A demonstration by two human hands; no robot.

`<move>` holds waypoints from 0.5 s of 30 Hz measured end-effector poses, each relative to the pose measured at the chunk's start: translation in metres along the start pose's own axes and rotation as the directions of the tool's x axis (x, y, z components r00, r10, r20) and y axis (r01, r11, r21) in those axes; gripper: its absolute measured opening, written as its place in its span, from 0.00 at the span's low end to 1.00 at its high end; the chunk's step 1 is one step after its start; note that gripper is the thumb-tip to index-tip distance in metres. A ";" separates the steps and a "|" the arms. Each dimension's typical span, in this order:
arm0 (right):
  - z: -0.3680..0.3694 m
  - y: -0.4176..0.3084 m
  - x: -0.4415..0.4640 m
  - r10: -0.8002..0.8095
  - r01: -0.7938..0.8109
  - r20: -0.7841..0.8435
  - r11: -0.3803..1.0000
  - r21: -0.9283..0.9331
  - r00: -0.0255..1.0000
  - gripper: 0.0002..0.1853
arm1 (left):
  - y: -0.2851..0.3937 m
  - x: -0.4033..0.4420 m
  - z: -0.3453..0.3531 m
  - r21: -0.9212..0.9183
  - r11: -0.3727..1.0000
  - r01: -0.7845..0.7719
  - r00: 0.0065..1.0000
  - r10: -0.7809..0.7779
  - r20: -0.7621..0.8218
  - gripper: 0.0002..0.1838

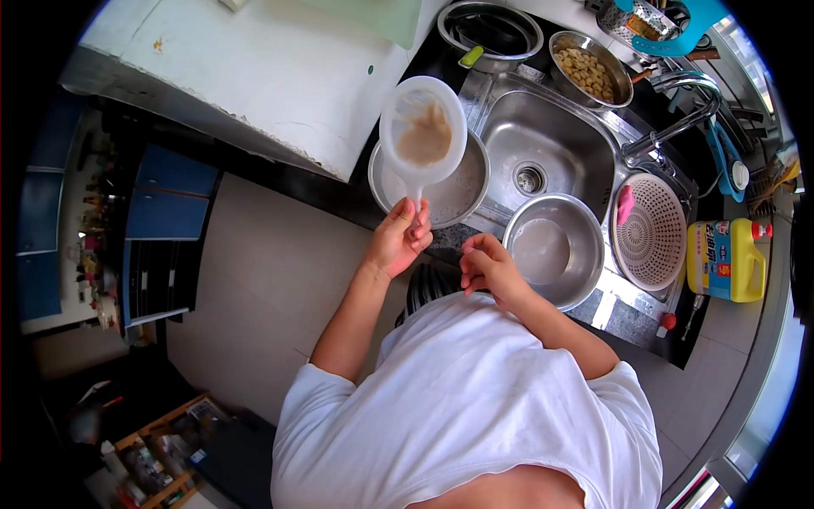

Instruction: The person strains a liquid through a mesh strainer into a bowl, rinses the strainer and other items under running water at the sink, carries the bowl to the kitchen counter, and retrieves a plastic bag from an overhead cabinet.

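Note:
My left hand (398, 237) is closed around the handle of a white fine-mesh strainer (389, 138). Wet brownish residue (425, 137) lies in its mesh. The strainer is over a metal bowl (468, 188) at the counter edge, whose pale, cloudy liquid shows beside it. My right hand (494, 270) is in front of my body, with loosely bent fingers apart and nothing visible in them. Just right of that hand stands a second metal bowl (585, 259), with some cloudy greyish liquid (543, 250) at its bottom.
Behind the bowls is a steel sink (551, 140) with a faucet (670, 136). A bowl of beige chunks (585, 75) and a pot (492, 53) stand at the back. To the right are a colander (651, 237) and a yellow jug (746, 267). A white counter (254, 76) is at left.

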State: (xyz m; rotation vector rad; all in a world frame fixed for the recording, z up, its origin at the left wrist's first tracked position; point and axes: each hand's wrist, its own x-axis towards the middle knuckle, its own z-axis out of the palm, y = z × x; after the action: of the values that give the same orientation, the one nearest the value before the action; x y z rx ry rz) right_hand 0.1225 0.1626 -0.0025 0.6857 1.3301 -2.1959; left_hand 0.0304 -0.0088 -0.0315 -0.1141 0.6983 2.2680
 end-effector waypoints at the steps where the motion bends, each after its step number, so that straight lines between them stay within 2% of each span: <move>1: 0.000 0.000 0.000 -0.005 0.005 0.004 1.000 -0.001 1.000 0.07 | -0.001 -0.001 -0.001 -0.018 1.000 0.015 1.000 -0.015 0.015 0.11; 9: -0.002 0.001 -0.001 -0.005 0.005 0.019 1.000 -0.003 1.000 0.07 | 0.005 -0.011 -0.002 -0.056 0.993 0.107 0.994 -0.107 0.001 0.12; 15: -0.006 0.002 0.000 -0.017 0.016 0.047 1.000 0.009 0.999 0.08 | 0.027 -0.017 0.007 0.007 0.975 0.224 0.963 -0.220 -0.158 0.12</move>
State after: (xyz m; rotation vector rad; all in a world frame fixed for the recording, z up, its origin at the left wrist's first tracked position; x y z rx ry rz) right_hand 0.1248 0.1668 -0.0063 0.6247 1.3079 -2.2181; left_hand 0.0251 -0.0315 -0.0085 -0.3451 0.7560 2.0494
